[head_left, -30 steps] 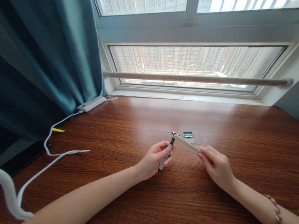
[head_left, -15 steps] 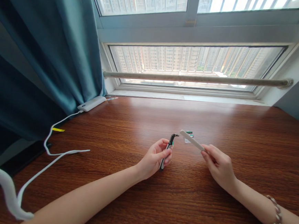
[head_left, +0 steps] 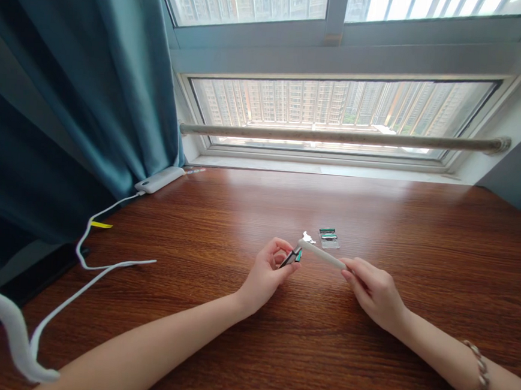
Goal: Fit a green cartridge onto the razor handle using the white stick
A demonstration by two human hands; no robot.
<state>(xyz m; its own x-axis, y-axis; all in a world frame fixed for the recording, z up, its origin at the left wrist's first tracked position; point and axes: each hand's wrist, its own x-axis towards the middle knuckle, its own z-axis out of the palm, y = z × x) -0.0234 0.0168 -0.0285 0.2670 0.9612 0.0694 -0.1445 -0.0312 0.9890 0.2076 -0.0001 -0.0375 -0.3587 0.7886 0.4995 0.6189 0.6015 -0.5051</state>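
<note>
My left hand [head_left: 263,276] is closed around a razor handle [head_left: 290,258], dark and grey with a narrow neck. A small green-edged piece [head_left: 299,256], which looks like a blade cartridge, shows at its fingertips. My right hand [head_left: 377,288] pinches one end of a slim white stick [head_left: 325,256]; its kind is unclear. The stick's far end meets or overlaps the razor's neck; contact cannot be made out. Just beyond lies a small irregular white patch [head_left: 309,238]. Behind it is a clear tray [head_left: 330,245] with green-and-black razor cartridges [head_left: 328,234].
The brown wooden table [head_left: 223,216] reaches to the window sill. A white power strip [head_left: 160,180] lies by the blue curtain [head_left: 111,87], with a white cable [head_left: 84,259] trailing from it. A yellow strip [head_left: 102,225] lies at left; a thick white curved tube [head_left: 11,325] stands at lower left.
My right hand has moved left and slightly down, bringing the white stick to the razor's neck. The razor has tilted in my left hand. The cartridge tray and the white patch are now uncovered.
</note>
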